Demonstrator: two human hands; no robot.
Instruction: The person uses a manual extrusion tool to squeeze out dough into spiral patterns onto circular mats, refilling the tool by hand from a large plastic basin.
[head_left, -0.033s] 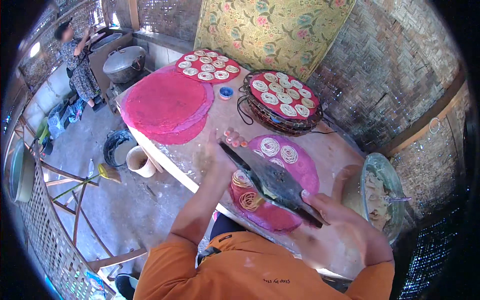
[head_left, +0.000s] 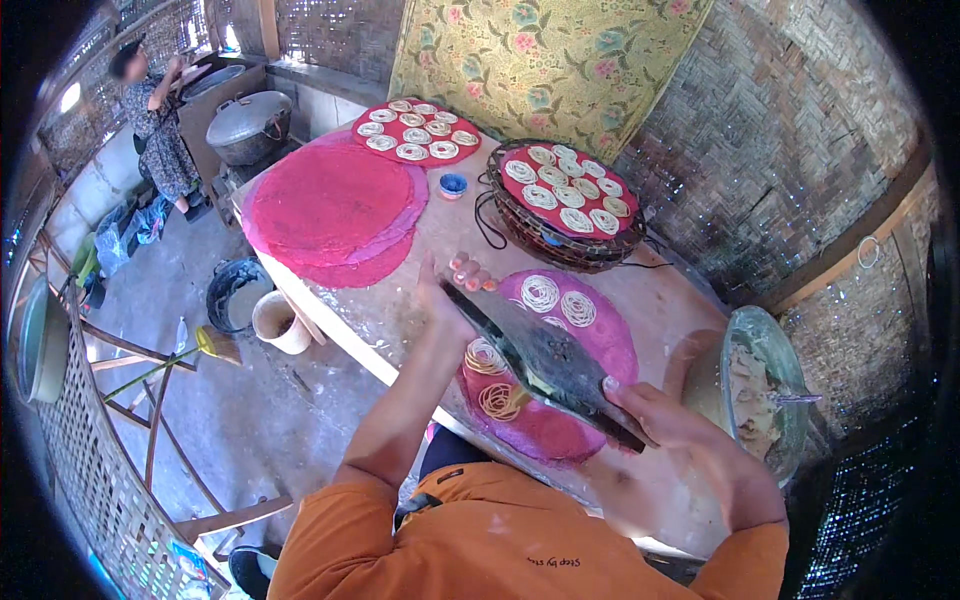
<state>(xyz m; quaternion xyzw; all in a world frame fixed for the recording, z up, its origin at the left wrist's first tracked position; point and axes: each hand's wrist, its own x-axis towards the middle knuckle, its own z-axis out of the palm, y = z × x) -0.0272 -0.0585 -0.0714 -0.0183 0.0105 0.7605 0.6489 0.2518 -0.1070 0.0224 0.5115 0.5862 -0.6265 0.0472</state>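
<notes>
The person's left hand (head_left: pixel 452 287) was closed around the far end of a long, flat, dark metal press tool (head_left: pixel 545 362), with the fingertips (head_left: pixel 470 272) curled over its upper edge; only a narrow gap showed between fingers and palm. The right hand (head_left: pixel 665 420) gripped the near end of the same tool, fingers wrapped tight about its handle and thumb laid along the top. The tool's long axis ran diagonally, its far end pointing up and to the person's left, its near end down and to the right.

The tool hung just above a round magenta cloth mat (head_left: pixel 590 370) on the pale wooden table (head_left: pixel 440 230). Coiled cream noodle rounds (head_left: pixel 540 293) lay on the mat beyond the tool, and yellower coils (head_left: pixel 497 400) lay on the mat's near-left side, partly beneath the tool. To the right of the mat stood a clear glass bowl of dough (head_left: pixel 765 390). Beyond the mat sat a dark woven basket tray (head_left: pixel 565 190) with more coils on a red mat, and well to the mat's far left lay stacked empty magenta mats (head_left: pixel 330 205).
</notes>
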